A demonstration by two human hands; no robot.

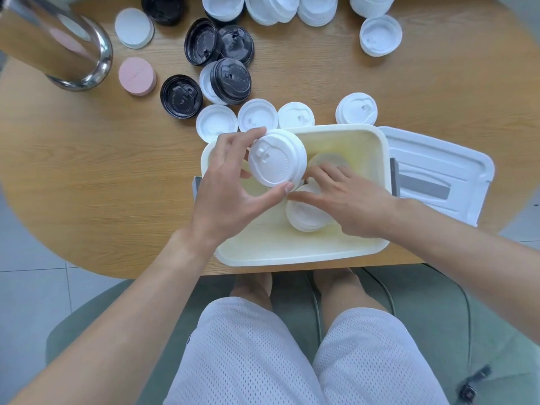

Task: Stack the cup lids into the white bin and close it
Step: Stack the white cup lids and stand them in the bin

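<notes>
Lids: white stack [277, 162] pinched between left hand [230, 185] fingers and thumb, above white bin [292, 252].
Right hand [347, 200]: fingers straight, resting on stack in bin [304, 217], at 5 o'clock from held stack.
Writing: embossed, unreadable.
Surface: round wooden table [87, 185]; bin lid [438, 171] at 3 o'clock.

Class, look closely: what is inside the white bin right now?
Inside the white bin a stack of white lids sits under the right hand, with another lid behind it. The hands and the held stack hide the rest.
</notes>
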